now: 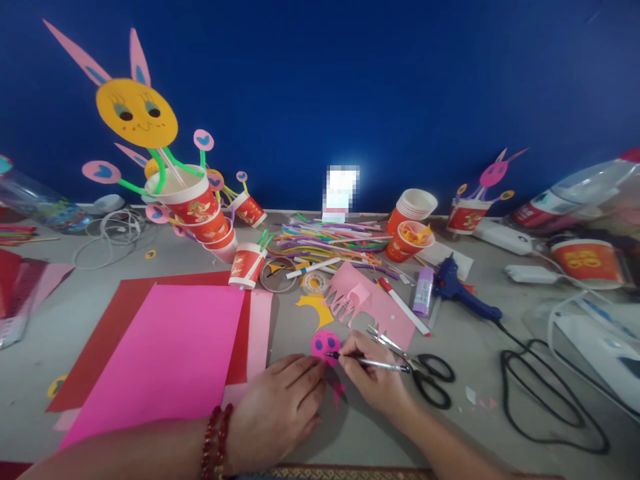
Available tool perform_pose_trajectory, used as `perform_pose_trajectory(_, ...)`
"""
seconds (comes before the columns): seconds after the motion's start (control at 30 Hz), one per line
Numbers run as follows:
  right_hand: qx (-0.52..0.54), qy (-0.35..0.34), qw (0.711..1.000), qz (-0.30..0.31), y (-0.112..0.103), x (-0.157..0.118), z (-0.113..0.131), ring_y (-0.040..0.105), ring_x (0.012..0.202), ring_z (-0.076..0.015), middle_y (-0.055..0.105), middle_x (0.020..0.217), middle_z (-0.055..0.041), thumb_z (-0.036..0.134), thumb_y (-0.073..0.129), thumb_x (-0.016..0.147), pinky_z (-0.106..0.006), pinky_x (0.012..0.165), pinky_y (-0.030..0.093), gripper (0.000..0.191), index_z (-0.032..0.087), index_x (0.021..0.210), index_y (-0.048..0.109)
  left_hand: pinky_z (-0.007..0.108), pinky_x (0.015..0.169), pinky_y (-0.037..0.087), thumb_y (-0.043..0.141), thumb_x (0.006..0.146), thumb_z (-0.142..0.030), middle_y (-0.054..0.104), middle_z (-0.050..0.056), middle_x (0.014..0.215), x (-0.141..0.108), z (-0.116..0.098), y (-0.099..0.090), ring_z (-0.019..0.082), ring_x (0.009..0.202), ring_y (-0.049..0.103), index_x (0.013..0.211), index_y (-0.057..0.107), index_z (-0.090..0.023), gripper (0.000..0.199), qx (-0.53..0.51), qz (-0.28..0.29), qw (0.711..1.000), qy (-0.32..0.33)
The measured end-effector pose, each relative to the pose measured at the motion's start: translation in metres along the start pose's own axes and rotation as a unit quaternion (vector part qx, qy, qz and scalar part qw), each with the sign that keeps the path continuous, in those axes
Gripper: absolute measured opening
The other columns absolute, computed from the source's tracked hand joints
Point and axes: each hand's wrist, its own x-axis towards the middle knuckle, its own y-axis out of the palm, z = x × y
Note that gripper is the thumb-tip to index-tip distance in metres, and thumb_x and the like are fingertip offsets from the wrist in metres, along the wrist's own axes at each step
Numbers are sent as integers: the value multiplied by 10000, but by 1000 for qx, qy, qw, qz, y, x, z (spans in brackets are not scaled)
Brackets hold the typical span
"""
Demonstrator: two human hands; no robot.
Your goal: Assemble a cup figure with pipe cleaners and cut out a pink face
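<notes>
A pen (383, 365) is gripped in my right hand (373, 373), its tip on a small pink paper disc (325, 342) with blue eye shapes and lashes drawn on it. My left hand (285, 407) lies flat on the table, fingers stretched out, with the fingertips at the disc's lower left edge. A pink paper scrap (338, 392) is just below the disc, between my hands. Black-handled scissors (434, 380) rest right beside my right hand, their blades partly behind it. Cut pink paper (387, 303) and a yellow paper offcut (316, 312) lie beyond the disc.
Pink sheets (165, 360) over red paper cover the left. A glue gun (463, 290) with a looped black cord (505, 400), a purple glue stick (423, 292) and a red marker (407, 308) are on the right. Pipe cleaners (330, 243), paper cups (247, 263) and a rabbit-faced cup figure (137, 113) stand farther back.
</notes>
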Motion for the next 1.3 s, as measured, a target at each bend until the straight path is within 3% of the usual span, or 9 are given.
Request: perform_pose_trajectory(1.3,18,6,1000,-11,-1,-2,3,413,479,-110,456,537,56,122,463,786,-234,479,303,171,222,646,466,365,1096,404,536,990,-387,614,80,1355,1,-1,-2,220,1263,529,1234,592,-140,351,-11,1,1000,-5)
